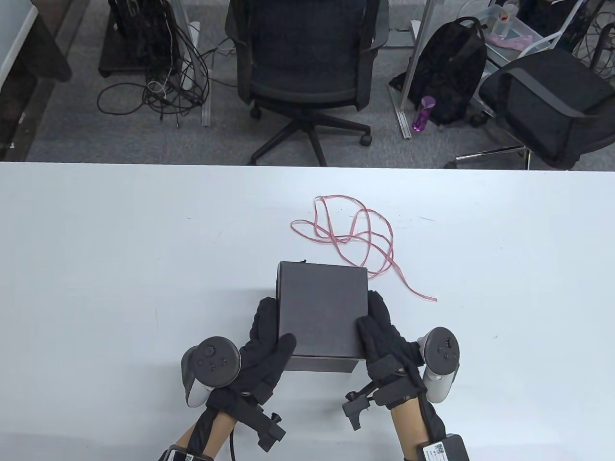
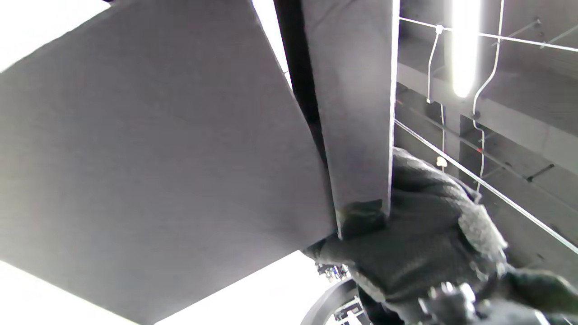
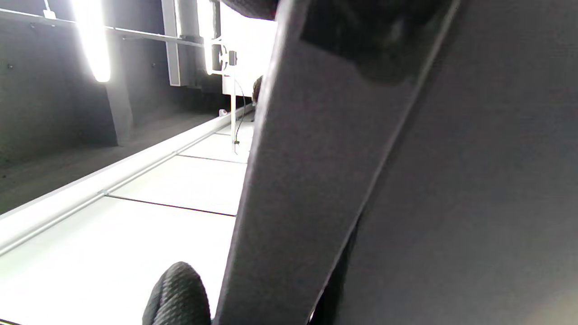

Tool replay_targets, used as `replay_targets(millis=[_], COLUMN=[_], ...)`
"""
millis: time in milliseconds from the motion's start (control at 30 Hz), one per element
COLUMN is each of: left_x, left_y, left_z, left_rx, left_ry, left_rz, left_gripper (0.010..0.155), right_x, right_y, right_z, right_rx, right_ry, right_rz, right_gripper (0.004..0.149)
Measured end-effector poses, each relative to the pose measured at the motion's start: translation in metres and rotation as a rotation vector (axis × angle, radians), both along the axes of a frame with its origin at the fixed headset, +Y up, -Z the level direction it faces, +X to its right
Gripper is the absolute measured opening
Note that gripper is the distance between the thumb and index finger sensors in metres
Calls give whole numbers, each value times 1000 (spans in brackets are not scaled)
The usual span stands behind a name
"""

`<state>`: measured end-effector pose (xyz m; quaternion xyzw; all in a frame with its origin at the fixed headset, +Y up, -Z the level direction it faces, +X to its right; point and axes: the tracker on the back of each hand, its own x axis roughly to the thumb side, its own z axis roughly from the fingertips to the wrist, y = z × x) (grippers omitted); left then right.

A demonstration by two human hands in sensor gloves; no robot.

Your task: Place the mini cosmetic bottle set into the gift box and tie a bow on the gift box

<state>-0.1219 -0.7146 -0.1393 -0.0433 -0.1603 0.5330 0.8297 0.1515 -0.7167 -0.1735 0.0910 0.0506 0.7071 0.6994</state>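
Observation:
A closed black gift box (image 1: 321,307) stands on the white table (image 1: 120,240) near its front edge. My left hand (image 1: 275,324) grips its left side, fingers along the wall and thumb over the lid. My right hand (image 1: 371,313) grips the right side in the same way. Behind the box, a thin pink ribbon (image 1: 365,235) lies loose in tangled loops, with one end trailing to the right. The left wrist view shows the box wall (image 2: 158,158) filling most of the frame, and the right wrist view its side (image 3: 316,180). No cosmetic bottles are in sight.
The table's far edge (image 1: 307,164) runs across the upper part of the table view. On the floor beyond it are two office chairs (image 1: 307,57), a black backpack (image 1: 451,72) and a bundle of cables (image 1: 168,86).

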Motion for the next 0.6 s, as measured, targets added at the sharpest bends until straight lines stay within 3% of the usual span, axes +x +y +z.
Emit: replay_targets(millis=[600], left_x=[-4], left_y=[-19], left_z=[-6], left_rx=[-83], left_ry=[68], left_rz=[-24], left_gripper=[82], right_x=[-1], right_y=[-8], right_z=[-3], right_rx=[17], right_ry=[103], right_rz=[153], right_gripper=[69])
